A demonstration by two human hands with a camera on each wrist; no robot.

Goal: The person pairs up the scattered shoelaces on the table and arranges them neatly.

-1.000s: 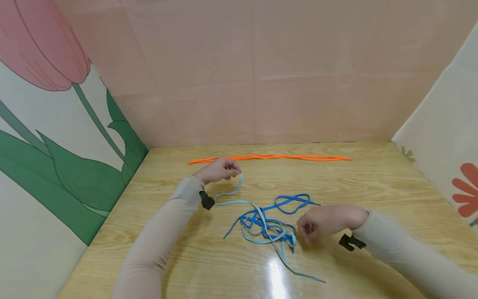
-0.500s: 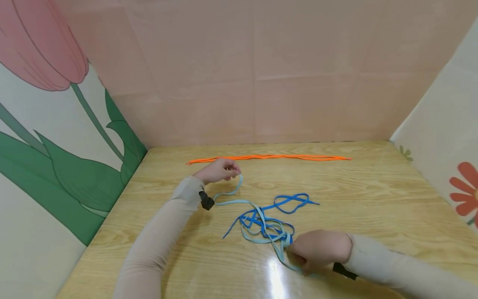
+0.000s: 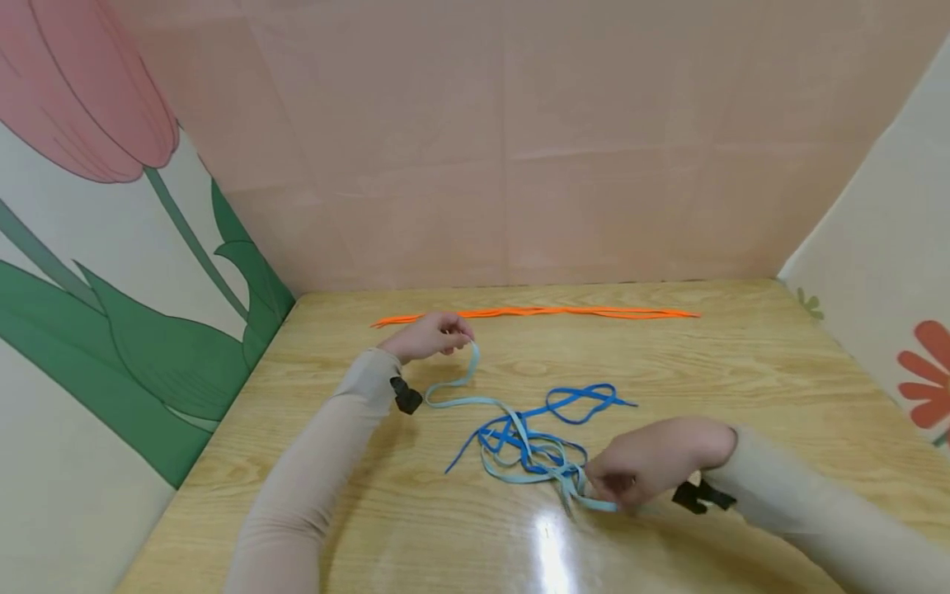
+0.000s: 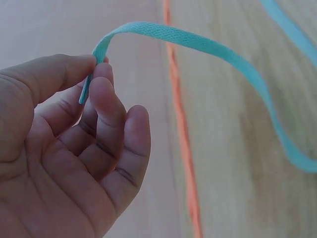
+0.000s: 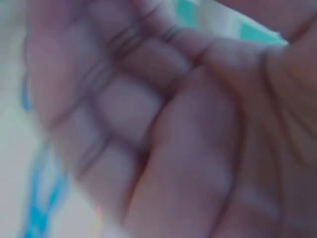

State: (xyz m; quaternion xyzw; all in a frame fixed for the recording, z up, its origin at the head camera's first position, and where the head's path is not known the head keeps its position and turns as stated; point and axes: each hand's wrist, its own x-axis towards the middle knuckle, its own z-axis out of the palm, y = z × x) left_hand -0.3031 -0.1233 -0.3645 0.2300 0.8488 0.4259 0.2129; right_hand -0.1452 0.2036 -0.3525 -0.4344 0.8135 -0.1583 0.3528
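Observation:
A pale blue flat shoelace runs from my left hand into a tangle with a dark blue shoelace. Between thumb and fingertips my left hand pinches the pale lace near its tip; in the left wrist view the lace looks teal and arches away to the right. At the near right side of the tangle, my right hand has its fingers curled and grips a stretch of the same pale lace. The right wrist view shows mostly the blurred palm, and the fingertips are hidden there.
Orange shoelaces lie stretched along the back of the wooden table. Behind them rises a pinkish cloth wall. Flower-patterned panels stand at the left and right sides.
The right hand reached toward me to the pale lace's free end, then moved back up, drawing that end in beside the tangle. The left hand has stayed nearly still, keeping its pinch.

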